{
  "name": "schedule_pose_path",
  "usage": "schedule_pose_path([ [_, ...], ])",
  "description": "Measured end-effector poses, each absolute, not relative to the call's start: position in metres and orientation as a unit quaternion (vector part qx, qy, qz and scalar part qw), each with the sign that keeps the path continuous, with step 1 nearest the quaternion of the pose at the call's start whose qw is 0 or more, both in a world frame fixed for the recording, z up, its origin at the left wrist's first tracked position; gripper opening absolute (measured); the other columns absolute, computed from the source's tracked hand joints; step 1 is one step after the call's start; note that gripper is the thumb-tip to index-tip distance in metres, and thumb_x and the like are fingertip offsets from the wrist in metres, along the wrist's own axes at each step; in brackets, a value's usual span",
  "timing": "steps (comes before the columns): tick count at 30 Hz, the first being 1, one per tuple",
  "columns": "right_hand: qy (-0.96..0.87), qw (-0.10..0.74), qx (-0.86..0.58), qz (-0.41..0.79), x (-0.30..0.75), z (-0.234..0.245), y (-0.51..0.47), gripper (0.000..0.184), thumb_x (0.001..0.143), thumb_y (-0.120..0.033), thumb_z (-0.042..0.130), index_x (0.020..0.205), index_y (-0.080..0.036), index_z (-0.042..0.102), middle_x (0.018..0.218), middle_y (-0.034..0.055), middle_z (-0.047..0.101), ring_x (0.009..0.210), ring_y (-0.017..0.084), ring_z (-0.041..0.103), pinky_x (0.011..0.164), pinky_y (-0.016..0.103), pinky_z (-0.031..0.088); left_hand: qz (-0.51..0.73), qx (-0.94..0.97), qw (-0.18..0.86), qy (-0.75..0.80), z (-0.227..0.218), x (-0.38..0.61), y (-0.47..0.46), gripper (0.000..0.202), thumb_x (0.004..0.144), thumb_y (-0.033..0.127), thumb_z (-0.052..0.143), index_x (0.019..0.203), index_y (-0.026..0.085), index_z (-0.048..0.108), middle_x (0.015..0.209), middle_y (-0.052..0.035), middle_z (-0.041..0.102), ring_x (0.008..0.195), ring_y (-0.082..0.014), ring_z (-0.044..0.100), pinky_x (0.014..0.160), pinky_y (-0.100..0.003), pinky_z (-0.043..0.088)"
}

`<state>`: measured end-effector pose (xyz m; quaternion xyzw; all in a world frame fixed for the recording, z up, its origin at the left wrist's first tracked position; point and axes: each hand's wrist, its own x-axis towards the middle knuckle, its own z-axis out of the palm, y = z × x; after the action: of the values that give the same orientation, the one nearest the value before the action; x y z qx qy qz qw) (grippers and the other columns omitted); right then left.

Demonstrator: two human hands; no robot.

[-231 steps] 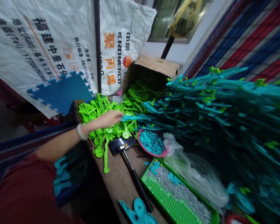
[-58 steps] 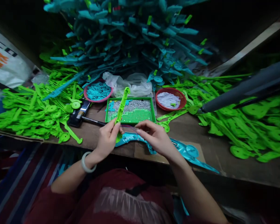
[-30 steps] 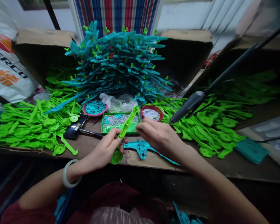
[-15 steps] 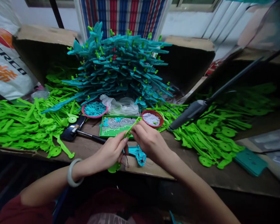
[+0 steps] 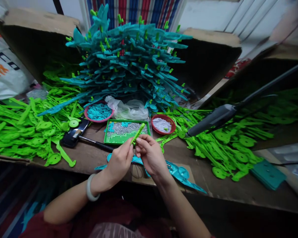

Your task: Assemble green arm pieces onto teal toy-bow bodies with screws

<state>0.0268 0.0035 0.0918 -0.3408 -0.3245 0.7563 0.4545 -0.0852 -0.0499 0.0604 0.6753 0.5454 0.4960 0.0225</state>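
My left hand (image 5: 119, 162), with a pale bangle on its wrist, pinches a bright green plastic piece (image 5: 140, 129) that sticks up past the fingertips. My right hand (image 5: 151, 155) meets it there, thumb and fingers closed about the lower end of the same piece; that end is hidden by the fingers. Beneath both hands a long turquoise plastic part (image 5: 182, 173) lies across the bench edge on a brown board, its middle partly covered. Just beyond the fingers is a green perforated tray (image 5: 125, 140) of small silvery bits and a few turquoise pieces.
Piles of green plastic parts lie left (image 5: 37, 135) and right (image 5: 223, 145). A tall stack of turquoise parts (image 5: 131, 62) rises behind. Around the tray are a hammer (image 5: 96, 142), a phone (image 5: 71, 138), a pink basket (image 5: 99, 112), a red basket (image 5: 163, 125) and a hanging grey power screwdriver (image 5: 211, 120).
Both hands have dropped slightly, and my right hand has turned, showing its thumb side. The green piece's round end no longer shows below my left hand. More of the turquoise part is visible.
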Motion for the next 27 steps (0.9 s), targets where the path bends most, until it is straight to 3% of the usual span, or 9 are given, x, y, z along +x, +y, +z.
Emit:
schedule_pose_path([
  [4, -0.322, 0.473, -0.338, 0.747, 0.027, 0.080, 0.001, 0.026, 0.061, -0.027, 0.083, 0.075, -0.017, 0.063, 0.062, -0.0028, 0.065, 0.047, 0.007, 0.056, 0.039, 0.016, 0.046, 0.477, 0.665, 0.033, 0.574, 0.050, -0.086, -0.054, 0.031, 0.101, 0.017, 0.042, 0.122, 0.008, 0.062, 0.100, -0.0132, 0.076, 0.082, -0.0190, 0.074, 0.076, -0.027, 0.061],
  [12, -0.461, 0.477, -0.359, 0.656, 0.028, 0.071, -0.007, 0.019, 0.075, -0.028, 0.078, 0.087, -0.017, 0.070, 0.067, -0.0002, 0.072, 0.058, 0.011, 0.067, 0.057, 0.023, 0.059, 0.473, 0.653, 0.024, 0.591, 0.044, -0.093, -0.058, 0.032, 0.100, 0.014, 0.042, 0.124, 0.009, 0.062, 0.103, -0.0128, 0.076, 0.086, -0.0189, 0.074, 0.077, -0.024, 0.060],
  [16, -0.530, 0.474, -0.373, 0.595, 0.030, 0.067, -0.012, 0.016, 0.084, -0.033, 0.069, 0.091, -0.018, 0.068, 0.067, -0.0004, 0.070, 0.059, 0.012, 0.067, 0.059, 0.025, 0.059, 0.471, 0.657, 0.017, 0.589, 0.041, -0.094, -0.059, 0.033, 0.100, 0.015, 0.042, 0.127, 0.011, 0.062, 0.106, -0.0128, 0.075, 0.089, -0.0190, 0.074, 0.080, -0.026, 0.060],
  [20, -0.623, 0.459, -0.405, 0.486, 0.032, 0.061, -0.014, 0.014, 0.092, -0.033, 0.061, 0.094, -0.021, 0.065, 0.082, 0.0025, 0.070, 0.073, 0.014, 0.068, 0.065, 0.028, 0.057, 0.464, 0.655, 0.041, 0.595, 0.044, -0.092, -0.063, 0.033, 0.101, 0.017, 0.041, 0.126, 0.010, 0.062, 0.100, -0.0124, 0.075, 0.087, -0.0195, 0.074, 0.084, -0.028, 0.060],
  [27, -0.718, 0.500, -0.357, 0.327, 0.028, 0.052, -0.011, 0.009, 0.093, -0.023, 0.057, 0.090, -0.022, 0.065, 0.085, 0.0040, 0.068, 0.078, 0.016, 0.065, 0.069, 0.031, 0.053, 0.475, 0.638, 0.096, 0.598, 0.045, -0.090, -0.070, 0.035, 0.101, 0.019, 0.040, 0.127, 0.011, 0.061, 0.090, -0.0099, 0.073, 0.080, -0.0192, 0.071, 0.079, -0.029, 0.058],
])
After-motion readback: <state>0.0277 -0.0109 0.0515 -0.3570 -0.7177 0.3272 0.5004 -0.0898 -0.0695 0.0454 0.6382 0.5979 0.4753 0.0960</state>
